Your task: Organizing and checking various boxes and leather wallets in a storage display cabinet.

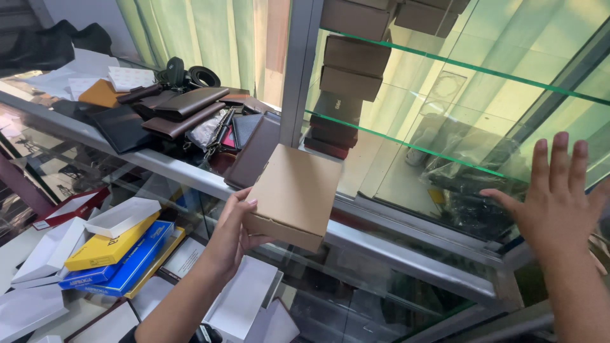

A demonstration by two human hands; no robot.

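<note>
Left hand (232,235) grips the near edge of a flat brown cardboard box (295,194), held above the counter's metal rail (381,244). Right hand (559,203) is spread flat, fingers apart, against the glass cabinet (445,95) at right.

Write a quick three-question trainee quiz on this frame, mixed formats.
1. True or false: the left hand holds the tan cardboard box by one edge.
2. What does the right hand do? A) grips a wallet B) is spread open against the glass cabinet C) lifts a yellow box
3. Fill in: the brown wallets lie piled on the ____ countertop.

Key: 1 true; 2 B; 3 glass.
</note>
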